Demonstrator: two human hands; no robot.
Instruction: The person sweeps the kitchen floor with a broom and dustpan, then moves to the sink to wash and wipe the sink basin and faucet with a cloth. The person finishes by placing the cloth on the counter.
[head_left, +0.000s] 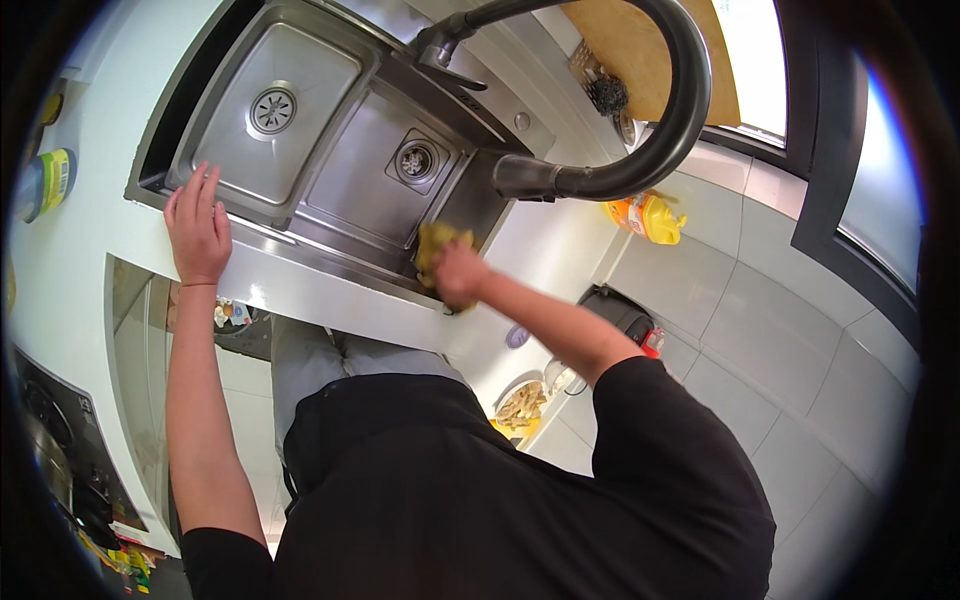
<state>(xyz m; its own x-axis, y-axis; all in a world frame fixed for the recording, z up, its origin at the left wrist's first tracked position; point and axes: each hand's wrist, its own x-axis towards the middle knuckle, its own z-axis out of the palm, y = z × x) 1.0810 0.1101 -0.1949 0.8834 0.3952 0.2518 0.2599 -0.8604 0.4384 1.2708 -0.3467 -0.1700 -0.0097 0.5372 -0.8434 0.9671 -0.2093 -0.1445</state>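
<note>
My right hand (460, 271) grips a crumpled yellow cloth (435, 244) against the near right corner of a stainless steel sink (480, 202). Part of the cloth is hidden under my fingers. My left hand (199, 232) holds nothing; it rests on the sink's near left edge, fingertips touching the rim of a steel drain basin (315, 82). That basin sits over the sink's left part and has a round slotted strainer (273, 111). To its right, the lower sink floor holds a drain (417, 162) with small pale bits in it.
A dark pull-out faucet (694, 82) arches over the sink's right side. On the white counter (547, 240) stand a yellow bottle (646, 217), a black appliance (616, 311) and a bowl of brown pieces (523, 403). A blue-green bottle (49, 184) and a cooktop (75, 442) are left.
</note>
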